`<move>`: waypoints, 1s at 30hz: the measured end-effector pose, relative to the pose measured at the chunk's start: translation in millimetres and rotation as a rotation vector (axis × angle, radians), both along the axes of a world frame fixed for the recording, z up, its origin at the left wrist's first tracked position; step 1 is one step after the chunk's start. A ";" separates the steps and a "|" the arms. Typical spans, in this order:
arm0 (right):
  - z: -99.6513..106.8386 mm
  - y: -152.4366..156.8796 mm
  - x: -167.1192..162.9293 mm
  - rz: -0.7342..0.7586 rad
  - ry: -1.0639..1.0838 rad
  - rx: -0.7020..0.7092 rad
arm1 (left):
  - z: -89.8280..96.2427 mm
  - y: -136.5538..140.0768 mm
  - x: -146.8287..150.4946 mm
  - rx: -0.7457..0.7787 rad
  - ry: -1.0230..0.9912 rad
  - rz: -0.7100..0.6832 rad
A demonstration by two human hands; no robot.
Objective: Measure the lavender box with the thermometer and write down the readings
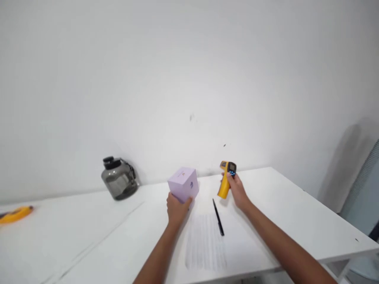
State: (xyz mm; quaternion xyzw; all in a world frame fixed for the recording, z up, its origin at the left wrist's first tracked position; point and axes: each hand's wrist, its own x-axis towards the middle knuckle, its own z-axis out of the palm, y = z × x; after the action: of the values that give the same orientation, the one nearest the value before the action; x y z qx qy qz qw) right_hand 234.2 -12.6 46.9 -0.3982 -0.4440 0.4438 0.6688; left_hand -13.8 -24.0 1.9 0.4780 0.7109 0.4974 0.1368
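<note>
My left hand [177, 208] grips a lilac box [184, 185] from its near side, thumb on the right face and fingers at the left. A small dark mark shows on that right face. To the right, my right hand [237, 190] is closed around a yellow and black infrared thermometer [225, 182]. Its small screen and blue buttons face me, and its handle end hangs just above or at the table; I cannot tell which. Between my forearms lies a black pen [218, 217] on a sheet of paper [205, 246] with blurred printed lines.
A grey see-through jug [120, 181] with a black lid stands by the wall at the left. Part of a yellow and black tool [17, 215] lies at the far left. The white table [296, 209] ends at a right edge, and a white wall [166, 79] rises behind.
</note>
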 end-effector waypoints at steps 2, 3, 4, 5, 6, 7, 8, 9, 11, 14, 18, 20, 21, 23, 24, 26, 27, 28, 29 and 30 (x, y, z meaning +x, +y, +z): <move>11.3 0.5 -33.5 0.075 0.226 -0.027 | -1.6 15.6 3.3 0.032 -0.072 -0.037; 14.7 -0.6 -47.6 0.106 0.283 -0.031 | -3.2 21.3 3.9 0.058 -0.115 -0.083; 15.6 -2.6 -59.1 0.122 0.296 -0.042 | -5.2 24.9 3.9 0.088 -0.162 -0.151; 13.9 -5.3 -67.5 0.123 0.269 -0.044 | -7.4 26.4 3.7 0.107 -0.209 -0.212; 9.8 -8.7 -73.1 0.103 0.222 -0.019 | -9.6 26.0 3.6 0.116 -0.248 -0.255; 3.9 -12.3 -76.3 0.062 0.172 0.015 | -11.6 24.3 3.6 0.125 -0.273 -0.268; -3.2 -15.8 -77.6 0.050 0.118 0.056 | -13.1 21.9 4.0 0.134 -0.293 -0.268; -10.7 -18.8 -77.8 0.065 0.066 0.087 | -14.1 19.3 4.7 0.147 -0.303 -0.255; -23.9 -22.5 -77.0 0.120 0.001 0.114 | -14.0 15.4 6.6 0.179 -0.308 -0.213; -34.9 -23.2 -78.7 0.216 -0.041 0.128 | -9.8 13.6 7.9 0.228 -0.354 -0.183; -35.1 -24.3 -81.6 0.299 -0.064 0.139 | -1.4 11.7 6.2 0.308 -0.434 -0.177; -32.4 -26.0 -80.4 0.322 -0.068 0.123 | 2.1 9.3 5.7 0.326 -0.474 -0.206; -31.1 -26.7 -79.3 0.325 -0.066 0.114 | 3.4 7.9 5.8 0.325 -0.494 -0.215; -28.9 -27.7 -76.9 0.315 -0.058 0.095 | 5.0 5.1 6.3 0.322 -0.504 -0.242; -28.3 -27.8 -75.9 0.309 -0.052 0.086 | 5.3 3.8 6.7 0.326 -0.492 -0.245; -27.9 -27.7 -75.0 0.303 -0.039 0.080 | 5.1 1.8 7.4 0.324 -0.462 -0.243; -28.0 -27.7 -75.0 0.303 -0.036 0.083 | 4.8 1.1 7.6 0.323 -0.446 -0.242; -28.3 -27.7 -75.2 0.304 -0.036 0.090 | 4.2 0.6 7.6 0.322 -0.431 -0.239; -28.7 -27.8 -75.7 0.307 -0.041 0.098 | 3.5 0.4 7.5 0.322 -0.414 -0.235; -29.1 -28.0 -76.1 0.314 -0.050 0.106 | 2.7 0.4 7.1 0.321 -0.396 -0.231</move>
State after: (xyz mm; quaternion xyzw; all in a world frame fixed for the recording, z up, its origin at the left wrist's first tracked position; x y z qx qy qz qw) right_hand 158.1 -40.6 17.8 -0.2992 -0.5401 0.5088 0.5999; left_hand -6.7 -23.6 4.6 0.4649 0.5232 0.6687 0.2512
